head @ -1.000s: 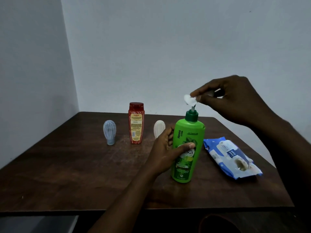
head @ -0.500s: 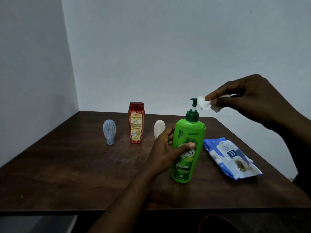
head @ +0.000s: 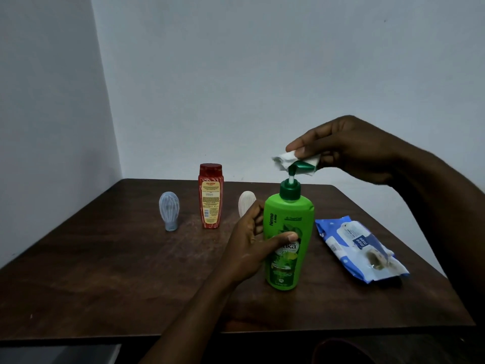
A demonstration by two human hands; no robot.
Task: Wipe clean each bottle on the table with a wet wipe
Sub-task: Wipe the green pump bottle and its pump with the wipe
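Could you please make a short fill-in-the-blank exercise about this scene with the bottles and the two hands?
1. The left hand grips the ____ bottle on the table.
2. The right hand presses a white ____ around the pump head.
3. The wipe pack lies to the ____ of that bottle.
4. Between the blue bottle and the white bottle stands a ____ bottle.

Missing words: green; wipe; right; red

I seem to be in a plain room at home: bare pale walls [head: 262,74] meet in a corner behind my dark brown wooden tabletop [head: 105,271], which carries household toiletries like a green plastic pump shampoo bottle [head: 288,232].
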